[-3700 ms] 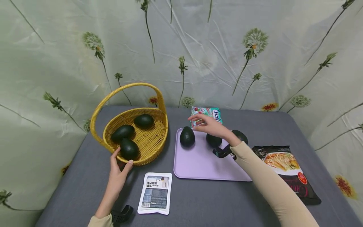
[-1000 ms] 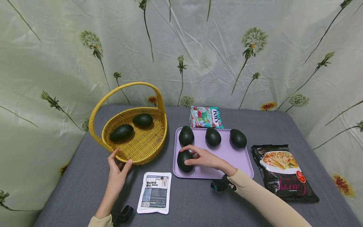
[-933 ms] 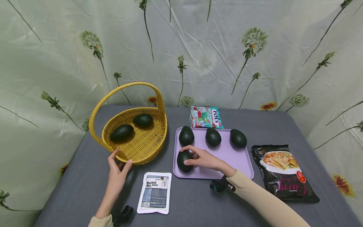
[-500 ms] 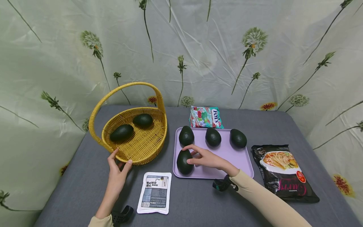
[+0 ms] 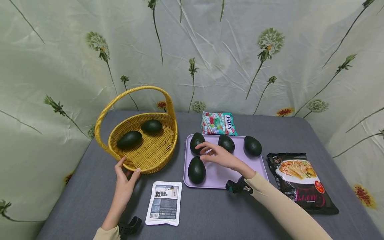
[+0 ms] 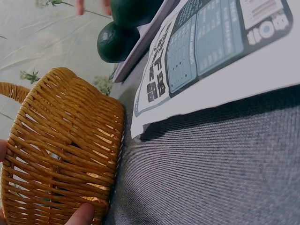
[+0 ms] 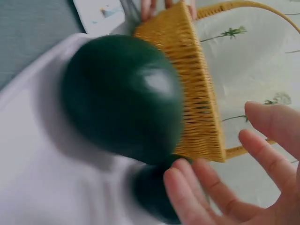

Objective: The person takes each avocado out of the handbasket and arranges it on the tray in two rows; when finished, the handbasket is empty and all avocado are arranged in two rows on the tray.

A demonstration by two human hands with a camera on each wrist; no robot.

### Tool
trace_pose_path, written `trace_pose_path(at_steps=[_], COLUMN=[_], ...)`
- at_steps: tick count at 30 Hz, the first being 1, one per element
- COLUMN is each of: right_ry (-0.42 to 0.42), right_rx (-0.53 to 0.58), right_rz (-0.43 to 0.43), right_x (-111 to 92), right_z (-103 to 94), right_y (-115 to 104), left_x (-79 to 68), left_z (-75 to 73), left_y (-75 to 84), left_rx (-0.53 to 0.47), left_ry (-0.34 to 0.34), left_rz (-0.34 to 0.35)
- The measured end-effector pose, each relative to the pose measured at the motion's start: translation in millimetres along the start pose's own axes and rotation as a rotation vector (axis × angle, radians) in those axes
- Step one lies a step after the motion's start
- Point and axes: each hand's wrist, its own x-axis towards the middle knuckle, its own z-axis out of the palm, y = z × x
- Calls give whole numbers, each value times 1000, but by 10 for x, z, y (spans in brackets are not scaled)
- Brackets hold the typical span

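Observation:
My left hand grips the near rim of a yellow wicker basket, which holds two dark green avocados, one at the left and one at the back. On a lilac tray, one avocado lies at the front left; three others line the back. My right hand hovers just above and right of that front avocado, fingers spread and holding nothing. In the right wrist view, the avocado sits apart from the loose fingertips.
A white pouch lies flat between the basket and the tray's front. Behind the tray is a teal candy bag. To its right lies a black noodle packet. A flowered curtain hangs behind the grey table.
The right hand has moved an avocado from the basket to the tray's front left, let go of it, and risen slightly off it. The left hand stays at the basket rim.

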Motion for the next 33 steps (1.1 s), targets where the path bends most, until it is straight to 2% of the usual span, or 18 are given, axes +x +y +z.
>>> trace_pose_path(at_steps=[5,14,18,22,26,33], right_ry=[13,24,11,-5,-40,-154], right_rx=[52,95,111,70,-40,-218], right_rz=[-69,-184,-148,-91,-22,87], right_x=[333,1208,1523,1757,1903,2039], right_z=[-57,51,156,261,341,490], right_y=[-126,-332,-374,-394,-467,-549], left_x=[1,8,7,3,6,15], left_z=[22,17,8,0,-3,-1], left_y=[4,-4,5,11,11,9], left_rx=[-6,-28,-16,-6,-14,-28], left_ry=[5,4,1,-2,3,6], left_rz=[12,28,16,12,20,27])
